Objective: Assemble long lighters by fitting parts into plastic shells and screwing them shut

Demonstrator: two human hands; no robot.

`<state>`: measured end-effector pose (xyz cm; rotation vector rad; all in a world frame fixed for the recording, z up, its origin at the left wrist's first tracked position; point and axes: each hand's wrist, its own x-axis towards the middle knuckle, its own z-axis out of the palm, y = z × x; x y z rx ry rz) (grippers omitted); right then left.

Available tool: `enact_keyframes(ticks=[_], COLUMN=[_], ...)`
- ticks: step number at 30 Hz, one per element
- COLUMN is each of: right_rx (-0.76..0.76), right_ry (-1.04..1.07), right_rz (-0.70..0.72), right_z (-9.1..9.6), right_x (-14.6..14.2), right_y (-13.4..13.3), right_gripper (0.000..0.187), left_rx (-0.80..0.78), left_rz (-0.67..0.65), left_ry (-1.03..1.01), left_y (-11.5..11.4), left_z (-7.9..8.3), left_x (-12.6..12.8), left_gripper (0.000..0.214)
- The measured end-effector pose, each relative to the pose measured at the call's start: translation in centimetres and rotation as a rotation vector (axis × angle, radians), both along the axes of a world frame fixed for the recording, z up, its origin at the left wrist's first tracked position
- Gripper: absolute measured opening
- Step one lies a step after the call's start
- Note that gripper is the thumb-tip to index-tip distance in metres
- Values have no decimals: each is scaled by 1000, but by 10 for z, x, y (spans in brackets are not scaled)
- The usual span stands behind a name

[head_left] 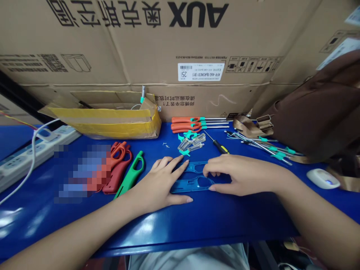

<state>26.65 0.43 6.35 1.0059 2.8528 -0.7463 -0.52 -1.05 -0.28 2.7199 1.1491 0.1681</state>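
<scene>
Two blue plastic lighter shell halves lie side by side on the blue table, the upper half (194, 167) farther from me and the lower half (194, 184) nearer. My left hand (157, 182) rests with spread fingers at their left ends, fingertips over the upper half and thumb stretched out below the lower one. At their right ends, my right hand (233, 172) has bent fingers by the upper half, and its thumb tip reaches the lower half. A gap shows between that thumb and the fingers. Just beyond are clear lighter fuel tanks (194, 142) and small teal plastic parts (185, 152).
Orange lighters (185, 125) with metal tubes lie at the back, near a screwdriver (219, 145). Metal rods with wires (270, 147) and a white mouse-like device (323, 178) are right. Left are a green shell (129, 176), red shells (119, 172), a yellow-taped box (112, 125) and a power strip (36, 150).
</scene>
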Motion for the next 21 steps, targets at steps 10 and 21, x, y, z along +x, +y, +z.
enact_keyframes(ticks=[10, 21], right_rx=[270, 271], right_ry=[-390, -330], right_rz=[-856, -977], right_z=[-13, -11], right_x=[117, 141], right_y=[55, 68], right_gripper=[33, 7], left_rx=[14, 52], left_rz=[-113, -238], left_ry=[-108, -101], left_y=[1, 2], left_z=[7, 5], left_x=[1, 1], left_gripper=[66, 40])
